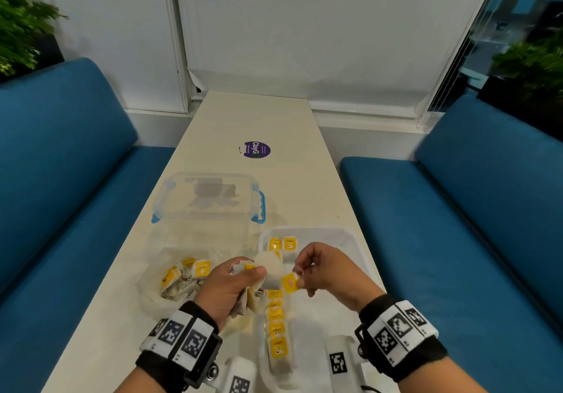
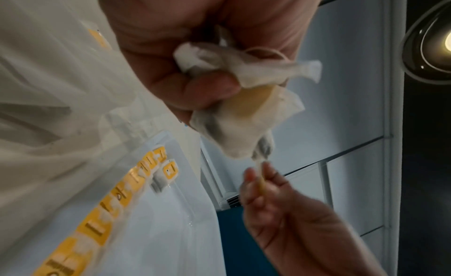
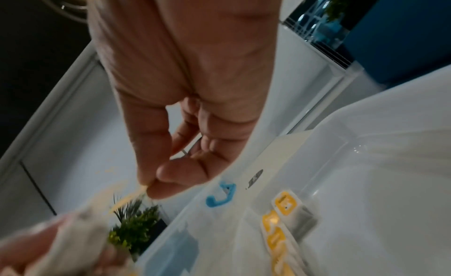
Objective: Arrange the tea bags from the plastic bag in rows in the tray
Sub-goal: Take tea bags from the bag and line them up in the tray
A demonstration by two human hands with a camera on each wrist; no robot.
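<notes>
The left hand (image 1: 233, 283), at lower centre of the head view, is gripping a crumpled bunch of tea bags (image 1: 268, 267) with fingers and thumb curled round the papery pouches, while the right hand (image 1: 323, 267) just to its right is pinching one yellow tag (image 1: 289, 283) between thumb and forefinger, the other fingers hanging loosely curled. In the left wrist view the bunch (image 2: 244, 99) is hanging below the fist with a loop of string showing, and the right fingertips (image 2: 253, 176) are meeting at its lowest corner. To do this step well, I judge the right hand should be drawing the tag away slowly so its string is coming free without dragging neighbouring bags out or tearing the thin paper, and the left should be loosening only enough to release one. The freed bag probably belongs beside the column of yellow-tagged bags (image 1: 277, 328) lying along the left side of the white tray (image 1: 350, 240) below the hands. More bags are waiting in the plastic bag (image 1: 179, 273) at lower left. Above them a clear box with blue clips (image 1: 210, 197) is standing near a purple sticker (image 1: 255, 150) reading "ClayGo"; its smaller print and the tag printing are too blurred to read
</notes>
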